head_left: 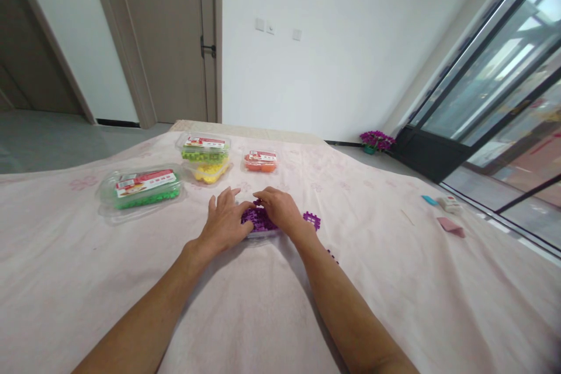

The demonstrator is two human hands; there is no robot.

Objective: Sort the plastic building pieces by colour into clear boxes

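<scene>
A clear plastic container point(263, 234) filled with purple interlocking plastic pieces point(259, 221) sits in front of me. My left hand point(225, 217) rests at its left side, fingers apart, the thumb touching the rim or the pieces there. Over the back right of the container, my right hand point(279, 208) is closed, with a small purple plastic piece point(258, 202) at its fingertips. Part of the container and its contents is hidden under this hand. A loose purple piece point(311, 221) lies on the cloth to the right, and another point(332, 256) shows partly behind my right forearm.
Clear boxes stand farther back: one with green pieces point(146, 201), one with lime pieces point(204, 155) stacked on one with yellow pieces point(211, 171), and one with orange pieces point(260, 165). At the right lie a blue item point(429, 200), a small white box point(449, 204) and a pink item point(450, 227).
</scene>
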